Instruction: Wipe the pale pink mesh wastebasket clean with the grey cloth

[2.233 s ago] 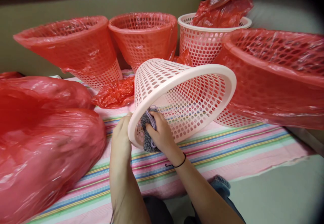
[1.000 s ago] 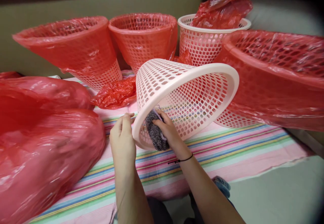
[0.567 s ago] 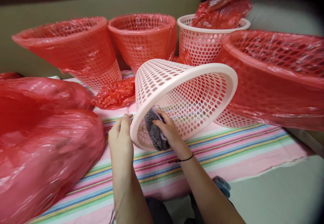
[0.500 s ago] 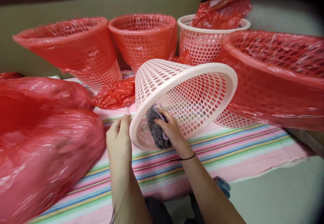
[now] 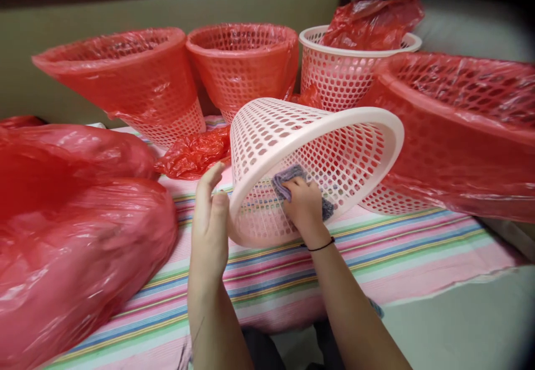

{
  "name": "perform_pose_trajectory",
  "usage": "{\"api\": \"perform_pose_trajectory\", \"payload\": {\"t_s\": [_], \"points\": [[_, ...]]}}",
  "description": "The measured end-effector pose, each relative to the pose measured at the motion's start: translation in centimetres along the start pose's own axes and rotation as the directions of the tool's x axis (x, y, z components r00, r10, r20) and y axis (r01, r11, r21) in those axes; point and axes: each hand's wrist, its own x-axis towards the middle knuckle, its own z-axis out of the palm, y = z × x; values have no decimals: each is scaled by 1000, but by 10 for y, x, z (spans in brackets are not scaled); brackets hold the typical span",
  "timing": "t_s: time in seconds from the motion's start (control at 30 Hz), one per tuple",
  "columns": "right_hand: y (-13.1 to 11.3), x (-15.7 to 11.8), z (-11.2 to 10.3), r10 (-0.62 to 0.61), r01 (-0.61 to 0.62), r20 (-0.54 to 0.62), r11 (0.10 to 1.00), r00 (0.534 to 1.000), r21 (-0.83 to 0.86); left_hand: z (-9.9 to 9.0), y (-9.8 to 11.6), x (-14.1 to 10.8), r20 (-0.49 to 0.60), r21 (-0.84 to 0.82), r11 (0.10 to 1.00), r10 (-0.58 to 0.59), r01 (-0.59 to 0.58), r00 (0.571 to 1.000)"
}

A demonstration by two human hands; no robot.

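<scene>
A pale pink perforated plastic basket (image 5: 267, 130) lies tipped on its side, its wide mouth turned toward me and to the right. Inside its mouth, my right hand (image 5: 307, 205) is closed on a grey-purple cleaning cloth (image 5: 284, 178), pressed to the lower inner wall. The hand covers part of the cloth. My left hand (image 5: 211, 219) is at the left of the rim, fingers stretched up and thumb apart, holding nothing. It is at or very close to the rim; contact is unclear. A crumpled red plastic bag (image 5: 194, 152) lies behind my left hand.
Red-lined baskets stand behind at left (image 5: 154, 80) and centre (image 5: 246, 63), with another (image 5: 451, 136) at right. A pink basket (image 5: 311, 72) at the back holds a red bag. A big filled red bag (image 5: 104, 236) occupies the left of the striped cloth (image 5: 271, 286).
My right hand has moved right and deeper into the basket with the cloth. The fingers of my left hand have straightened and spread. The whole view has shifted slightly.
</scene>
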Motion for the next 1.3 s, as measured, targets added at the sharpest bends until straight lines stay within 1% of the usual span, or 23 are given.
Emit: {"api": "perform_pose_trajectory", "payload": {"t_s": [0.07, 0.1, 0.17, 0.23, 0.3, 0.4, 0.5, 0.6, 0.7, 0.77, 0.9, 0.97, 1.03, 1.07, 1.13, 1.23, 1.3], "points": [[-7, -2, 6, -45, 39, 55, 992, 997, 117, 2, 0, 0, 88, -46, 997, 58, -54, 994], [-11, -3, 8, -79, 65, 72, 980, 994, 186, 3, 1, 0, 120, -41, 996, 81, -76, 990], [-18, -6, 11, -157, 115, 91, 927, 983, 356, 4, 3, 2, 154, 27, 993, 111, -116, 982], [-23, -9, 13, -213, 145, 69, 837, 975, 528, 4, 4, 3, 151, 113, 982, 135, -153, 979], [-26, -14, 16, -231, 162, 28, 762, 973, 627, 3, 1, 5, 112, 169, 970, 155, -173, 981], [-26, -20, 24, -225, 183, -10, 766, 974, 616, -1, -9, 6, 19, 207, 968, 144, -145, 989], [-25, -26, 32, -221, 192, -27, 774, 975, 604, -8, -20, 4, -52, 200, 979, 59, -47, 997], [-25, -36, 37, -214, 186, -26, 772, 976, 608, -17, -24, -5, -62, 119, 992, -45, 52, 997], [-28, -54, 34, -207, 169, -14, 758, 978, 630, -28, -21, -26, -42, -9, 996, -90, 90, 995], [-30, -72, 26, -207, 156, 0, 739, 978, 655, -36, -17, -46, -39, -71, 990, -121, 118, 992], [-37, -120, 4, -187, 94, 53, 698, 981, 710, -55, -4, -87, -13, -109, 978, -181, 178, 983], [-42, -145, -9, -163, 37, 99, 669, 982, 743, -62, 7, -102, 17, -81, 984, -156, 157, 988], [-49, -168, -25, -159, -32, 164, 618, 974, 785, -66, 20, -113, 65, -45, 993, -102, 105, 993], [-52, -178, -33, -169, -68, 203, 582, 965, 810, -67, 26, -116, 82, -36, 996, -79, 82, 994], [-57, -198, -52, -201, -150, 279, 491, 939, 858, -67, 37, -122, 82, -37, 997, -59, 62, 995], [-61, -225, -79, -224, -276, 361, 335, 906, 901, -69, 46, -131, 57, -41, 995, -83, 86, 995], [-61, -242, -94, -213, -344, 392, 230, 895, 911, -74, 51, -140, 63, -18, 994, -103, 104, 993]]}}
